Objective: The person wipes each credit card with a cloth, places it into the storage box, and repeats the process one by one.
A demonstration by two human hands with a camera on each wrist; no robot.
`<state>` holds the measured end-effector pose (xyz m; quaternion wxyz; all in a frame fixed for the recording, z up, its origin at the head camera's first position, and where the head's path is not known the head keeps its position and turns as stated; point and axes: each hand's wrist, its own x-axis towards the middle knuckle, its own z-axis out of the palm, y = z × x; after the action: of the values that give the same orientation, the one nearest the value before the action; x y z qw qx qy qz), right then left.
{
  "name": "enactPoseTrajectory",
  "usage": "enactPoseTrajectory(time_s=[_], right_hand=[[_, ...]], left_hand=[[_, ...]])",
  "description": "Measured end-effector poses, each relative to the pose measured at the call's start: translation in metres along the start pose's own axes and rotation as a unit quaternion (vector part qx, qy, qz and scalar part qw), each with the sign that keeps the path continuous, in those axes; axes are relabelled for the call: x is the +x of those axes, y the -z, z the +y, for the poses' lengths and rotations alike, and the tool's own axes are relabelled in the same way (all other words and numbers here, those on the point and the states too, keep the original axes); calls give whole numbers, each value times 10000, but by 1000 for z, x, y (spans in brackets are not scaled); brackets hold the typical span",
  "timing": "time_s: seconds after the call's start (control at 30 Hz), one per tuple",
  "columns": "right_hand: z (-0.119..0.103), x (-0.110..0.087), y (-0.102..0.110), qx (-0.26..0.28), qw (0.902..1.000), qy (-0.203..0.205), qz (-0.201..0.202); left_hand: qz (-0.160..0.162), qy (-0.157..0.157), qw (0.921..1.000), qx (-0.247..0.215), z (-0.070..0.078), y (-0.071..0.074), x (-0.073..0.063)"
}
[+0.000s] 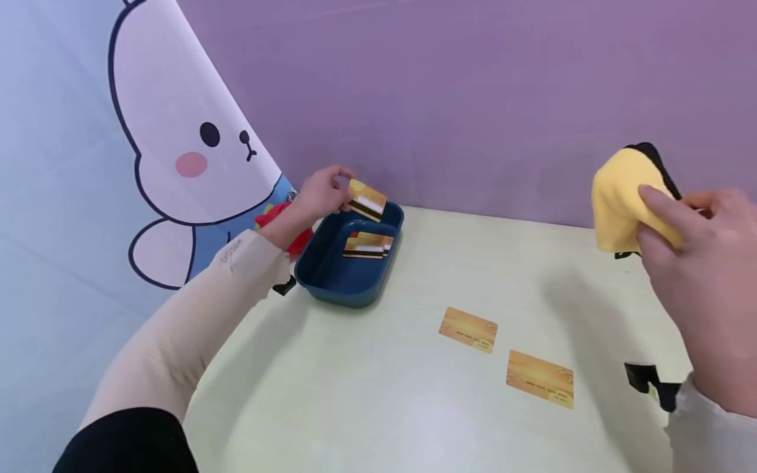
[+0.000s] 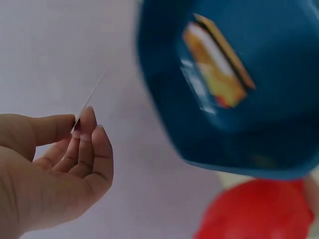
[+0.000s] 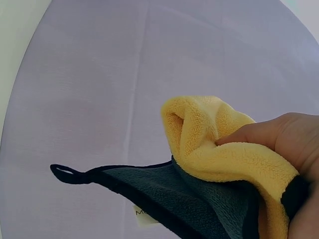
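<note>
Your left hand (image 1: 324, 192) pinches 1 gold card (image 1: 368, 199) between thumb and fingertips, at the far edge of the blue box (image 1: 349, 299); the left wrist view shows that card nearly edge-on. Inside the box, toward its right side, at least 2 striped cards (image 1: 363, 247) lie overlapping. Your right hand (image 1: 710, 276), raised well to the right of the box, grips a yellow cloth (image 1: 627, 194) with a dark grey reverse, its black loop (image 3: 67, 174) hanging out. To the right of the box and closer to you, 2 more gold cards (image 1: 469, 330) (image 1: 541, 379) lie apart on the counter (image 1: 378, 394). Just left of the box sits a red thing (image 1: 300, 242), partly hidden by your arm. A purple backdrop (image 1: 473, 98) stands behind the box.
</note>
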<state>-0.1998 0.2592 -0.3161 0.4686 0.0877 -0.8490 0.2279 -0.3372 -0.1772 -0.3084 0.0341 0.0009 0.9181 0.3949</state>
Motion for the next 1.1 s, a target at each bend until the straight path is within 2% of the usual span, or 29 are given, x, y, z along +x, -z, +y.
enactPoseTrajectory(time_s=[0.1,0.17,0.23,0.33,0.5,0.6,0.67,0.73,0.8,0.83,0.87,0.97,1.03,1.1], right_hand=[[1,-5,2,83,9999,-134,-64],[2,-8,3,61,9999,-50,-134],[1,-10,3,88,9999,-83,-83],[-1,-11,3,35,10000,76,4],[-9,-11,5,-154,9999,26,6],[-14,-12,8,-213,9997,-109,-41],[-17,-13,9,-210,9995,-209,-51],[-19,-14,11,-233,9994,-246,-91],[-20,-15,13,-260,9992,-281,-89],[-21,-15,13,-259,9993,-268,-51],[-21,-16,13,-242,9994,-259,-12],[-23,-15,13,-181,9994,-286,37],[-25,-14,12,-178,9993,-321,52],[-27,-13,13,-258,9992,-313,-71]], left_hand=[[-200,266,9992,225,-14,-10,13],[-379,412,9980,290,-21,-17,17],[-580,555,9960,396,-27,-23,20],[-755,794,9931,417,-33,-29,23],[-727,995,9913,465,-39,-34,24],[-714,974,9893,823,-40,-34,24],[-635,753,9849,1424,-39,-33,22],[-554,505,9767,2009,-33,-30,17],[-362,129,9670,2519,-21,-26,8],[-287,-74,9648,2613,-13,-24,2],[-274,-257,9659,2562,-5,-22,-5],[-482,-1049,9734,1977,20,-22,-37],[-928,-1487,9733,1483,34,-32,-62],[-1503,-1789,9647,1213,41,-51,-87]])
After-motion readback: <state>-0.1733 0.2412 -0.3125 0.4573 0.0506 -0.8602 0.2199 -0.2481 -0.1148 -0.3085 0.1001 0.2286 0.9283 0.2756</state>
